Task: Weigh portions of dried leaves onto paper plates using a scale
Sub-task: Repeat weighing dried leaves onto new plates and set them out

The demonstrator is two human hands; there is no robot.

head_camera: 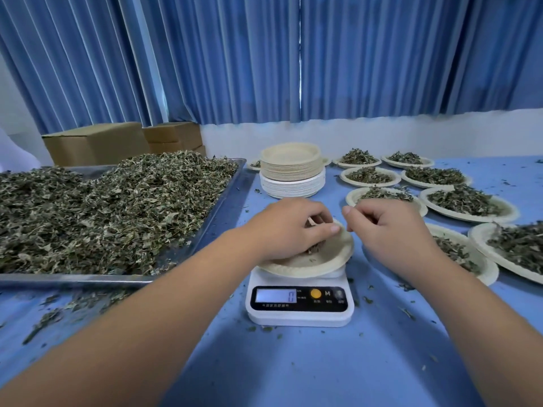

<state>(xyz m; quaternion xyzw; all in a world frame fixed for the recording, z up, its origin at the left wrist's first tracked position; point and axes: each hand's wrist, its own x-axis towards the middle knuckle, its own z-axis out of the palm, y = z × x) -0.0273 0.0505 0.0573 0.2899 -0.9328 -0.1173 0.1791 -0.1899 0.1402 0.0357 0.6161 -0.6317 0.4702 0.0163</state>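
Blue curtains [205, 54] hang behind a blue desk [293, 362]; I see a tray [229, 195] heaped with leaves [102, 207] on the left, within easy reach of the central scale [299, 312], and filled plates [470, 217] parked out of the way on the right. An almost bare plate [323, 262] sits on the scale, which reads 0, likely zeroed so only leaves count. The left grip [291, 227] is over that plate, fingers curled round a pinch of leaves; the right grip [390, 230] curls just beside its right rim, perhaps steadying it, though I cannot tell whether it touches or holds anything.
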